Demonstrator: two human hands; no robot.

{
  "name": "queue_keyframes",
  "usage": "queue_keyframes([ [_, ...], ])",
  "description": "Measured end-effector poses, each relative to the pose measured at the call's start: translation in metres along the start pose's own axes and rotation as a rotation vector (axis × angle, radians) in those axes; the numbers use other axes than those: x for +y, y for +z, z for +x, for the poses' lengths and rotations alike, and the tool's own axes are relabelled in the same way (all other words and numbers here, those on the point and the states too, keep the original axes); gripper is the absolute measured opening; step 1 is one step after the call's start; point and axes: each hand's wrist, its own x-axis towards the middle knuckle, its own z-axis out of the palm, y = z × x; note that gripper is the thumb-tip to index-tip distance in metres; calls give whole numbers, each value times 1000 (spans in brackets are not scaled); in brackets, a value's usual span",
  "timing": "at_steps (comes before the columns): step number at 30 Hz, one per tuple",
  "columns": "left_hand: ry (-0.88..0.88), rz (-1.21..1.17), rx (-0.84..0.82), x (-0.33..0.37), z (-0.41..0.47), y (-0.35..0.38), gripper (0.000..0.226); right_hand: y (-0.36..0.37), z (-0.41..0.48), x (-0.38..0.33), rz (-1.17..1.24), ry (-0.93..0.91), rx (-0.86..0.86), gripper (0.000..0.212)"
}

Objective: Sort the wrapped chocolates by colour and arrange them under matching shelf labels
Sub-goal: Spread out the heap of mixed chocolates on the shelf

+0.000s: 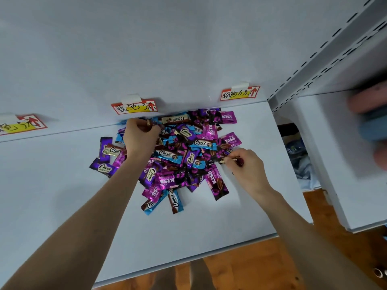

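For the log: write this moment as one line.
left hand grips chocolate; right hand pinches wrapper; pile unsorted on shelf

1 label (leftmost) is cut by the edge; pink and blue shapes at right blurred

Left hand, right hand: both bare. Left forearm and right forearm are bare from the wrist back to the frame edge. Small dark spot on right forearm, well behind the grip, at the elbow end. Bare leg shows between the arms.
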Motion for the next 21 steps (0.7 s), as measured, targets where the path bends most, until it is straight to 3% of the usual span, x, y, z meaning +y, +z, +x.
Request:
queue_keyframes([
  [6,-57,-211,-38,-12,-37,-31,28,1,22,-15,-36,-45,-32,9],
  [10,-124,-213,-36,-35,-66,-54,24,9,32,-35,-74,-139,-49,13],
  [21,-303,-315,233,-95,-142,-156,18,70,5,-118,-95,-461,-275,16],
])
